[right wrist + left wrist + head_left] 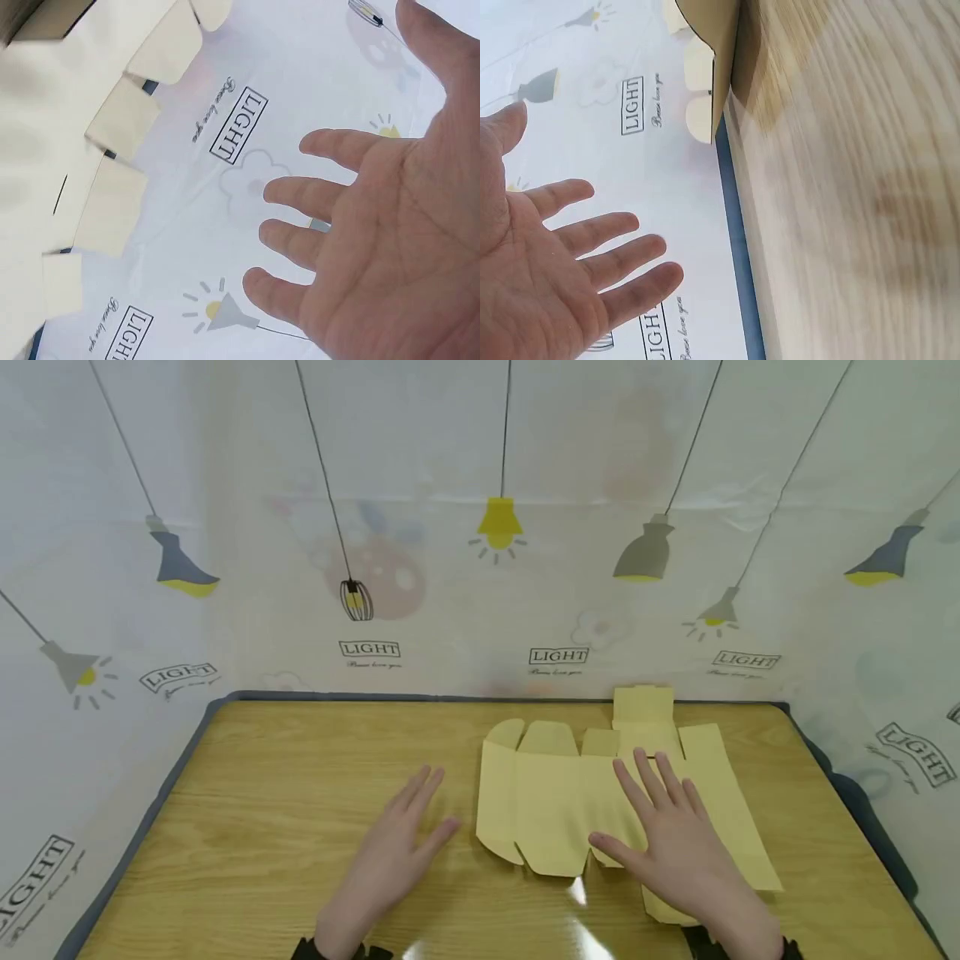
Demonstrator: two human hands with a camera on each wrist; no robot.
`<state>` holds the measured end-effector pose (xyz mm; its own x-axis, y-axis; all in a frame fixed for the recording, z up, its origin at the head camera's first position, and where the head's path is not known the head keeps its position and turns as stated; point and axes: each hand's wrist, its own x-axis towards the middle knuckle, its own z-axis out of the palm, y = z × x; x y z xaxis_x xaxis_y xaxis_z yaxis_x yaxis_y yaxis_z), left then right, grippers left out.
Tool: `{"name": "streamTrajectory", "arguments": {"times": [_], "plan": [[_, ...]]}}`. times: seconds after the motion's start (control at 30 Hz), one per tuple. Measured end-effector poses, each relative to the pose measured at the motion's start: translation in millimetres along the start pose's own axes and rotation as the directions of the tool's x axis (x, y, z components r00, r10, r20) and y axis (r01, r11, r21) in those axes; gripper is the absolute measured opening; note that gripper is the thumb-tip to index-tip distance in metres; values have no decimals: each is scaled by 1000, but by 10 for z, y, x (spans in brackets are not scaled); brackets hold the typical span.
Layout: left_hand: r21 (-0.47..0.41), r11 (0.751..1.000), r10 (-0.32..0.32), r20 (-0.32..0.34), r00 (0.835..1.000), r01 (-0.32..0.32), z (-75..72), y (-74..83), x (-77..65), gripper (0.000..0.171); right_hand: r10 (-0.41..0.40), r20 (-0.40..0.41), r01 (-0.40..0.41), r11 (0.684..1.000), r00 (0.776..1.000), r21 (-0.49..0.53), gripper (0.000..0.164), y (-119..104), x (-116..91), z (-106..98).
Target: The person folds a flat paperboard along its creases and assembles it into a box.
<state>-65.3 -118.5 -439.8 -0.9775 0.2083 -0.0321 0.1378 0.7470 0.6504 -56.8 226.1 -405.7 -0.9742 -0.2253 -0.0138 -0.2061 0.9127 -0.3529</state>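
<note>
1. Currently 2 bare hands are in view, nothing gripped by either.
2. Left hand (pixel 397 852): out over the left-centre of the wood-grain table (pixel 300 777), fingers straight, thumb held away from them and pointing toward the carton. Apart from the carton in head view. Left wrist view shows the palm wide, fingers spread.
3. Right hand (pixel 678 852): over the right part of the carton, covering some of its panels in head view. Wide state, 4 fingers fanned, thumb out to the left. Contact with the card: cannot tell from head view. Right wrist view shows the bare palm, fingertips beside the flaps on that side of the frame.
4. Pale yellow carton blank (pixel 547 802): unfolded, right half of the table, creased panels with cut flaps along far and near edges. Left wrist view shows its brown face and a curved edge standing clear of the tabletop.
5. Large tab (pixel 643 714): far side of the blank, overlaps the table's rear edge in head view. Dark slit at its base.
6. Surroundings: blue-grey edging (pixel 739 247) round the table; white wall covering (pixel 450 443) printed with pendant lamps and "LIGHT" lettering.
7. Dark cuffs at both wrists; glare on the tabletop near the bottom of head view.
</note>
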Motion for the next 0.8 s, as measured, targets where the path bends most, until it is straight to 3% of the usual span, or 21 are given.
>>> {"name": "streamTrajectory", "arguments": {"times": [0.27, 0.5, 0.8], "plan": [[-183, 983, -8, -13, 1000, 6, 97, 83, 137, 69, 5, 48, -6, 1000, 999, 21, 96, 615, -78, -118], [-291, 956, -40, 5, 999, 40, 321, 121, 292, 71, 109, 65, -111, 993, 992, 40, 92, 1191, -52, -172], [-290, 956, -54, 4, 999, 53, 648, 235, 447, 73, 201, 113, -208, 977, 973, 55, 96, 1651, 0, -79]]}}
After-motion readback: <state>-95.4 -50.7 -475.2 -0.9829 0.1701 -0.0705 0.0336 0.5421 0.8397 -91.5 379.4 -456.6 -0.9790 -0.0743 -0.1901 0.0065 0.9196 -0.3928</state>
